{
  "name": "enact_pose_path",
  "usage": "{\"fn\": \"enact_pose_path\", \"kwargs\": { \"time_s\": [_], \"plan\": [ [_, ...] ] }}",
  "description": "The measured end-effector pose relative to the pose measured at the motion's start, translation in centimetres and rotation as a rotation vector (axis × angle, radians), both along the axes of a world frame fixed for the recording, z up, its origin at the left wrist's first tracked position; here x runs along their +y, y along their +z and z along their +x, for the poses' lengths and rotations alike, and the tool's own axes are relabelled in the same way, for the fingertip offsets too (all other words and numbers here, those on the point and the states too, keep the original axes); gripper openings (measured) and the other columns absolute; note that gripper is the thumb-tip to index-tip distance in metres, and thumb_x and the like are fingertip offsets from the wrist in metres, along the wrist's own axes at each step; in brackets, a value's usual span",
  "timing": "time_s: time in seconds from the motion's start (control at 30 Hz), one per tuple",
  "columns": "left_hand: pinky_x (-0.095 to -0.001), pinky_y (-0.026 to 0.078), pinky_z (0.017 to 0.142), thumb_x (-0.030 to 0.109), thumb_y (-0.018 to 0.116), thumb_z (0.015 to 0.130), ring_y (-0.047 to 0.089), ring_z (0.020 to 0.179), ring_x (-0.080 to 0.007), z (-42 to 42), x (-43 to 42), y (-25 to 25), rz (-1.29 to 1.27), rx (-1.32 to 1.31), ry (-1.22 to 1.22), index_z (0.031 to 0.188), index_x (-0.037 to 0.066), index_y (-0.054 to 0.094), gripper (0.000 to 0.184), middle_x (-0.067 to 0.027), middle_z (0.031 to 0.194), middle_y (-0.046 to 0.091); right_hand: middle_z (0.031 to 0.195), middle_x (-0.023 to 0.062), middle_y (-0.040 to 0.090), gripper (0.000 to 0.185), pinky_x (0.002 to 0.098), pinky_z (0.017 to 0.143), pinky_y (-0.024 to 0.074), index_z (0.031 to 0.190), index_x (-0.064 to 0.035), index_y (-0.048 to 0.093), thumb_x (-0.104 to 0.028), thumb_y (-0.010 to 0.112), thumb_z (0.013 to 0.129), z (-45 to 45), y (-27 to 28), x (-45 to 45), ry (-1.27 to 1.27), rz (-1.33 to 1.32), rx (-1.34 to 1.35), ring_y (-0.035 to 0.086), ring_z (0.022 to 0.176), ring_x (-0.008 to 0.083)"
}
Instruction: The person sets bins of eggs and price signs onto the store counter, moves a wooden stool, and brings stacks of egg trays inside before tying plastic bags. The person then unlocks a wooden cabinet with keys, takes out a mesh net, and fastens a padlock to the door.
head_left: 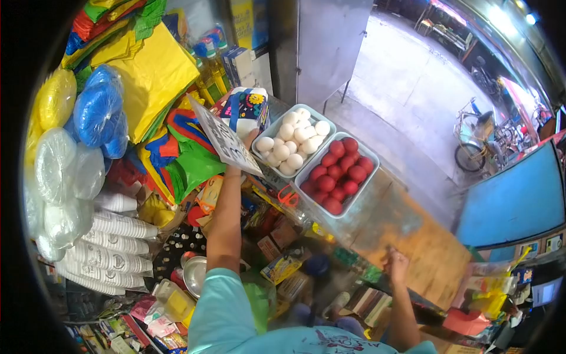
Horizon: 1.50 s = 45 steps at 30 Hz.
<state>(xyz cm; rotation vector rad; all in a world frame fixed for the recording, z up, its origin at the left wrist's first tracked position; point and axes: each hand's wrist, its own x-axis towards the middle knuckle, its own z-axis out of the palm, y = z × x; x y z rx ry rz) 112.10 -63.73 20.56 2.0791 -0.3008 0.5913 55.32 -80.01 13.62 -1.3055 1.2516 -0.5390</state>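
Observation:
My left arm stretches forward; my left hand (250, 138) is mostly hidden behind a white sign with dark lettering (227, 137), beside the tub of white eggs, so its fingers cannot be made out. A patterned blue and white pack (247, 106) sits just beyond it. White eggs fill a pale tub (331, 131), and red eggs fill a second pale tub (372, 187) touching it. Over the wooden counter (427, 248), near its front edge, my right hand (396, 264) has its fingers curled in; what they hold, if anything, is too small to tell.
Folded coloured bags (153, 76), wrapped bundles (101, 106) and stacked paper cups (115, 248) crowd the left side. Orange scissors (288, 196) hang by the tubs. A metal bowl (194, 275) is below my left arm. Outside stands a bicycle (470, 154).

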Motion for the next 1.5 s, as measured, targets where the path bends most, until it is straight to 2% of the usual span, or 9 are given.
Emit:
{"fn": "enact_pose_path", "kwargs": {
  "time_s": [0.23,0.47,0.73,0.97,1.07,1.17,1.27,1.37,1.5],
  "plan": [
    [-0.0365,0.028,0.112,0.043,0.076,0.079,0.037,0.132,-0.0281,8.4,4.9,0.0,-0.313,0.285,-0.345,0.143,-0.003,0.033,0.090,-0.0189,0.147,0.036,0.052,0.0029,0.054,0.043,0.0241,0.038,0.0279,0.063,-0.0031,0.062,-0.027,0.055,0.097,0.7,1.4,0.2,-0.020,0.034,-0.018,0.041,0.039,0.0079],
    [-0.0359,0.030,0.111,0.040,0.075,0.081,0.038,0.130,-0.0272,6.5,2.8,-1.0,-0.354,0.261,-0.315,0.142,-0.003,0.034,0.085,-0.0181,0.145,0.037,0.052,0.0036,0.055,0.042,0.0237,0.038,0.0270,0.064,-0.0029,0.063,-0.027,0.054,0.098,0.7,1.5,0.1,-0.014,0.048,0.001,0.040,0.038,0.0078],
    [-0.0352,0.032,0.110,0.035,0.074,0.083,0.040,0.127,-0.0261,10.2,3.5,0.1,-0.369,0.316,-0.367,0.141,-0.002,0.034,0.079,-0.0173,0.143,0.039,0.053,0.0026,0.055,0.042,0.0231,0.039,0.0266,0.062,-0.0028,0.063,-0.024,0.054,0.097,0.2,0.3,-0.2,0.013,0.027,-0.040,0.040,0.039,0.0073],
    [-0.0346,0.034,0.108,0.032,0.072,0.085,0.041,0.125,-0.0252,5.3,3.6,-3.4,-0.519,0.198,-0.347,0.140,-0.002,0.035,0.075,-0.0165,0.141,0.040,0.054,0.0022,0.055,0.039,0.0231,0.038,0.0273,0.066,-0.0041,0.061,-0.026,0.056,0.097,0.4,0.4,0.0,0.012,0.000,-0.031,0.041,0.040,0.0070],
    [-0.0344,0.035,0.108,0.030,0.072,0.086,0.041,0.124,-0.0247,3.0,3.3,-4.5,-0.542,0.237,-0.349,0.140,-0.001,0.035,0.072,-0.0162,0.140,0.040,0.058,0.0011,0.055,0.026,0.0228,0.038,0.0281,0.082,-0.0068,0.058,-0.028,0.058,0.096,0.1,-0.6,-0.1,-0.018,0.071,-0.104,0.041,0.042,0.0070],
    [-0.0341,0.036,0.107,0.029,0.071,0.086,0.042,0.123,-0.0243,4.1,3.0,-4.2,-0.538,0.320,-0.379,0.139,-0.001,0.036,0.070,-0.0158,0.139,0.041,0.064,0.0001,0.053,0.021,0.0219,0.039,0.0295,0.098,-0.0101,0.052,-0.030,0.060,0.095,5.2,3.8,1.4,0.073,0.181,-0.050,0.042,0.044,0.0073],
    [-0.0339,0.036,0.107,0.027,0.071,0.087,0.043,0.122,-0.0239,4.3,2.8,-3.8,-0.535,0.353,-0.406,0.139,-0.001,0.036,0.068,-0.0155,0.139,0.041,0.068,-0.0014,0.050,0.035,0.0205,0.041,0.0297,0.118,-0.0105,0.048,-0.034,0.060,0.095,11.9,6.2,1.7,0.144,0.233,-0.082,0.040,0.048,0.0066],
    [-0.0336,0.037,0.106,0.025,0.070,0.088,0.043,0.121,-0.0235,3.9,2.1,-3.9,-0.531,0.366,-0.419,0.139,-0.001,0.036,0.066,-0.0152,0.138,0.042,0.069,-0.0024,0.048,0.056,0.0211,0.042,0.0287,0.135,-0.0089,0.040,-0.043,0.057,0.095,17.7,5.2,0.6,0.066,0.162,-0.295,0.040,0.050,0.0062],
    [-0.0333,0.038,0.106,0.023,0.069,0.089,0.044,0.120,-0.0230,3.9,1.9,-4.1,-0.546,0.390,-0.453,0.138,0.000,0.037,0.064,-0.0147,0.137,0.043,0.070,-0.0034,0.048,0.065,0.0215,0.045,0.0300,0.142,-0.0076,0.036,-0.046,0.058,0.094,22.1,6.1,-0.6,0.148,0.045,-0.296,0.041,0.052,0.0065]
  ]
}}
